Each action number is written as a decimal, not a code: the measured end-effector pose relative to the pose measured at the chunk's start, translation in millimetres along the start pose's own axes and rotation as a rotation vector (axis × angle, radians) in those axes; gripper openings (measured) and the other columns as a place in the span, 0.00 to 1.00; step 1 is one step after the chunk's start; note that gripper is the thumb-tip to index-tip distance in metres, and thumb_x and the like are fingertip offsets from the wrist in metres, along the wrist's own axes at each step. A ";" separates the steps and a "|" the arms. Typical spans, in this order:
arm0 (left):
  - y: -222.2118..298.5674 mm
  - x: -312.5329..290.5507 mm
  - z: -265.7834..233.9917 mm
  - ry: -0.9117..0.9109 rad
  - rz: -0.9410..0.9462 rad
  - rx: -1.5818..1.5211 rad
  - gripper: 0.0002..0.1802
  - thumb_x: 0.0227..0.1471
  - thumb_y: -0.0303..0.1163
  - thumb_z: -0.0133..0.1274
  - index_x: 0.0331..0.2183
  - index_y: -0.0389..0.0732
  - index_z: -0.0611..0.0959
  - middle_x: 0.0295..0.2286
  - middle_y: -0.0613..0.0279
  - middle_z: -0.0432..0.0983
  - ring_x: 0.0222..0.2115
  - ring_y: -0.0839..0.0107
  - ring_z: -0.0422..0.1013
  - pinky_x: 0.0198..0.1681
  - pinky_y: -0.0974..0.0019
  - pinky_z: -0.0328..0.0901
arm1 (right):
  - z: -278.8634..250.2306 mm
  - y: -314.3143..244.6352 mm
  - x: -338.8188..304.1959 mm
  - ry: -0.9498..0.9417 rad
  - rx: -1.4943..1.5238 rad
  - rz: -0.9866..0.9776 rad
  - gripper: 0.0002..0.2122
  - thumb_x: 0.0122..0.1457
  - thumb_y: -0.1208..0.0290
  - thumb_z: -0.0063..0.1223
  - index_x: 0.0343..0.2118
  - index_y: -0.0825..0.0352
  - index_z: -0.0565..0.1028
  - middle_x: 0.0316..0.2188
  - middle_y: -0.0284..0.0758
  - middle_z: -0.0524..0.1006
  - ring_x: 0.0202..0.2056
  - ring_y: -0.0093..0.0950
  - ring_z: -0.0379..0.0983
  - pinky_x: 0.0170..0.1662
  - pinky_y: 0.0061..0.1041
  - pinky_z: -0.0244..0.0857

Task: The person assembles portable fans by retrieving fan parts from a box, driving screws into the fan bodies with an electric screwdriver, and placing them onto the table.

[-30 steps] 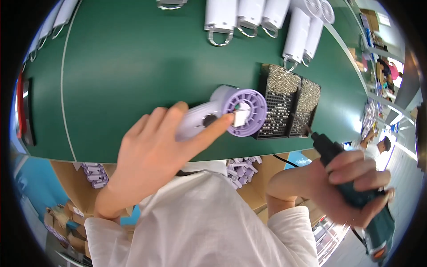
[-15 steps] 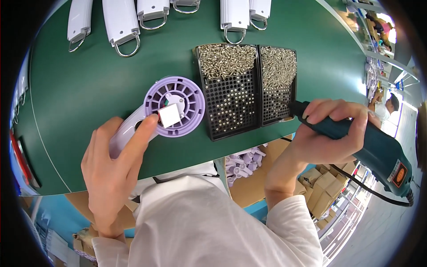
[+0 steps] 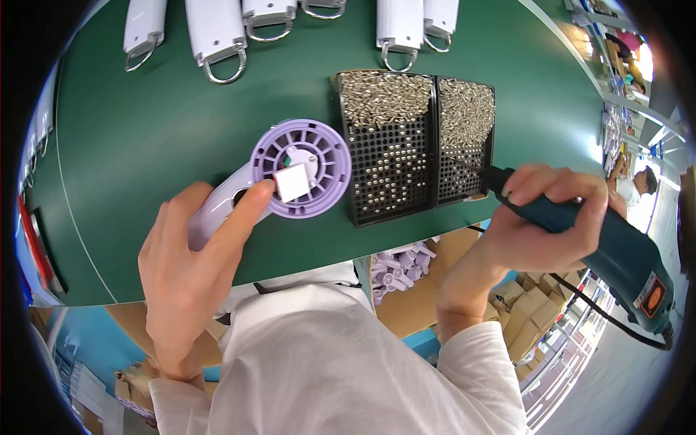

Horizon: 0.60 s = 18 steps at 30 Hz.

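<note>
A lilac round fan-like part (image 3: 301,170) with radial ribs and a small white square piece at its hub lies on the green table (image 3: 152,123). My left hand (image 3: 192,257) rests on its pale handle, forefinger stretched to the hub. My right hand (image 3: 540,221) grips a dark teal electric screwdriver (image 3: 605,243), whose tip points into the right of two black perforated trays (image 3: 464,141) full of small silver screws. The left tray (image 3: 388,148) stands beside the lilac part.
Several white handled housings (image 3: 217,32) with metal loops lie along the table's far edge. Below the table's near edge are cardboard boxes (image 3: 529,308) and a box of lilac parts (image 3: 399,264). Another person (image 3: 638,185) is at the far right.
The view has steadied over the lilac part. My right hand has brought the screwdriver from below the table up to the right screw tray. My left hand stays on the handle.
</note>
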<state>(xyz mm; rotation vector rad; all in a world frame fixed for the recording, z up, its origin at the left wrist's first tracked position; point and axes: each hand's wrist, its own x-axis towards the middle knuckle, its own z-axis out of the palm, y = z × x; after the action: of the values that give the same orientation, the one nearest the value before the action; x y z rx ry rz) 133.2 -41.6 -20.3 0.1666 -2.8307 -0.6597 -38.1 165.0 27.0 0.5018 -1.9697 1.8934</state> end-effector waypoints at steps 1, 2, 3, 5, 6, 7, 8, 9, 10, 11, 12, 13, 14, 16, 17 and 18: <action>0.0 -2.2 -2.4 0.006 -0.019 0.013 0.32 0.30 0.22 0.62 0.44 0.56 0.82 0.32 0.60 0.68 0.24 0.66 0.68 0.22 0.67 0.65 | 2.5 1.1 -1.4 0.051 0.111 -0.017 0.09 0.58 0.67 0.36 0.26 0.66 0.61 0.12 0.34 0.61 0.07 0.26 0.59 0.11 0.27 0.58; 0.0 -4.5 -4.6 0.001 -0.013 0.039 0.33 0.30 0.22 0.61 0.44 0.57 0.82 0.32 0.61 0.68 0.24 0.67 0.67 0.22 0.67 0.65 | 6.1 -2.3 -3.9 0.068 0.121 -0.015 0.09 0.59 0.66 0.36 0.25 0.65 0.61 0.15 0.33 0.62 0.08 0.26 0.56 0.12 0.26 0.55; -0.4 -6.8 -6.5 -0.005 -0.008 0.065 0.33 0.29 0.23 0.61 0.44 0.58 0.82 0.31 0.61 0.68 0.24 0.67 0.67 0.22 0.68 0.64 | 9.5 -8.3 -6.8 0.084 0.131 -0.012 0.10 0.59 0.65 0.36 0.24 0.64 0.61 0.18 0.32 0.62 0.09 0.25 0.54 0.13 0.26 0.53; -1.9 -6.4 -4.7 0.007 0.030 0.059 0.34 0.30 0.23 0.58 0.45 0.60 0.82 0.31 0.61 0.67 0.23 0.68 0.66 0.22 0.69 0.65 | 11.0 -25.5 -5.5 0.063 0.215 -0.049 0.10 0.61 0.62 0.35 0.28 0.64 0.60 0.18 0.32 0.62 0.08 0.25 0.54 0.11 0.26 0.53; -1.8 -7.0 -4.2 0.013 0.039 0.052 0.33 0.31 0.23 0.57 0.45 0.60 0.82 0.32 0.60 0.66 0.23 0.68 0.65 0.22 0.69 0.65 | 12.7 -33.0 -5.4 0.030 0.272 -0.093 0.10 0.62 0.61 0.33 0.33 0.64 0.60 0.17 0.33 0.62 0.06 0.25 0.55 0.09 0.26 0.54; -3.2 -11.0 -2.7 -0.001 0.043 0.060 0.35 0.32 0.23 0.55 0.47 0.60 0.80 0.32 0.60 0.66 0.22 0.69 0.63 0.23 0.69 0.64 | 18.0 -40.3 -7.2 -0.070 0.301 -0.106 0.13 0.63 0.61 0.33 0.38 0.66 0.62 0.19 0.34 0.62 0.07 0.26 0.56 0.10 0.27 0.55; -3.5 -12.6 -4.0 0.002 0.035 0.064 0.35 0.32 0.23 0.55 0.47 0.60 0.80 0.32 0.60 0.66 0.22 0.69 0.63 0.23 0.69 0.64 | 25.1 -46.4 -9.9 -0.098 0.327 -0.108 0.12 0.61 0.61 0.36 0.32 0.66 0.62 0.19 0.32 0.61 0.08 0.23 0.54 0.11 0.25 0.53; -3.1 -13.5 -5.0 -0.019 0.043 0.079 0.35 0.32 0.23 0.54 0.48 0.60 0.80 0.32 0.60 0.65 0.22 0.69 0.63 0.23 0.70 0.64 | 34.4 -52.3 -14.1 -0.126 0.353 -0.110 0.12 0.58 0.61 0.39 0.26 0.66 0.62 0.19 0.30 0.60 0.09 0.20 0.51 0.13 0.22 0.50; -3.6 -13.9 -5.3 -0.038 0.054 0.090 0.36 0.32 0.22 0.54 0.48 0.61 0.79 0.32 0.60 0.65 0.23 0.69 0.62 0.23 0.70 0.64 | 42.0 -54.1 -17.5 -0.197 0.416 -0.117 0.13 0.58 0.62 0.39 0.31 0.69 0.65 0.20 0.30 0.60 0.09 0.21 0.52 0.12 0.23 0.50; -5.3 -15.5 -4.6 -0.026 0.064 0.081 0.37 0.33 0.22 0.53 0.49 0.60 0.78 0.33 0.59 0.65 0.23 0.69 0.62 0.24 0.71 0.64 | 44.0 -57.9 -18.1 -0.206 0.417 -0.120 0.13 0.58 0.62 0.39 0.31 0.69 0.65 0.20 0.30 0.60 0.09 0.21 0.52 0.12 0.23 0.50; -6.8 -16.6 -3.8 -0.020 0.058 0.079 0.37 0.33 0.22 0.53 0.49 0.60 0.78 0.33 0.59 0.65 0.23 0.69 0.62 0.24 0.71 0.64 | 44.5 -63.3 -19.3 -0.327 0.345 -0.102 0.13 0.59 0.62 0.39 0.34 0.69 0.66 0.20 0.30 0.60 0.09 0.21 0.52 0.13 0.23 0.51; -7.7 -17.3 -2.4 -0.014 0.068 0.082 0.37 0.33 0.23 0.53 0.49 0.60 0.78 0.33 0.59 0.65 0.23 0.70 0.62 0.24 0.71 0.64 | 45.5 -65.9 -20.3 -0.448 0.271 -0.084 0.14 0.59 0.61 0.38 0.36 0.70 0.67 0.21 0.31 0.61 0.10 0.22 0.53 0.13 0.23 0.51; -7.7 -17.9 -1.1 -0.008 0.078 0.086 0.36 0.33 0.24 0.53 0.49 0.60 0.78 0.33 0.59 0.65 0.23 0.70 0.62 0.24 0.72 0.64 | 48.7 -64.7 -20.1 -0.501 0.277 -0.092 0.15 0.60 0.62 0.37 0.38 0.70 0.67 0.21 0.32 0.61 0.10 0.23 0.54 0.13 0.24 0.51; -3.5 -15.4 -5.0 -0.013 0.032 0.052 0.32 0.30 0.22 0.56 0.44 0.55 0.82 0.33 0.58 0.67 0.24 0.66 0.66 0.24 0.68 0.65 | 64.0 -60.0 -24.5 -0.458 0.326 -0.088 0.14 0.60 0.62 0.37 0.38 0.69 0.67 0.21 0.32 0.61 0.10 0.23 0.54 0.13 0.25 0.52; -3.8 -15.1 -6.1 -0.017 0.040 0.047 0.33 0.31 0.22 0.55 0.45 0.56 0.82 0.33 0.57 0.67 0.24 0.66 0.66 0.25 0.67 0.65 | 70.5 -59.6 -26.3 -0.404 0.374 -0.081 0.14 0.60 0.62 0.36 0.38 0.69 0.67 0.21 0.32 0.61 0.10 0.23 0.55 0.13 0.25 0.52; -4.3 -15.2 -7.3 -0.021 0.047 0.040 0.33 0.32 0.22 0.55 0.46 0.56 0.81 0.34 0.57 0.67 0.25 0.66 0.66 0.25 0.67 0.66 | 73.4 -60.4 -26.7 -0.396 0.355 -0.068 0.14 0.61 0.62 0.35 0.39 0.68 0.67 0.21 0.32 0.62 0.10 0.24 0.55 0.13 0.26 0.53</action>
<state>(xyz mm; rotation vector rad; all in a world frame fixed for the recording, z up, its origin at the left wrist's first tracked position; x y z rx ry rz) 149.9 -46.1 -18.8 0.0998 -2.8603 -0.5981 13.8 89.5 63.8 1.1036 -1.8020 2.2449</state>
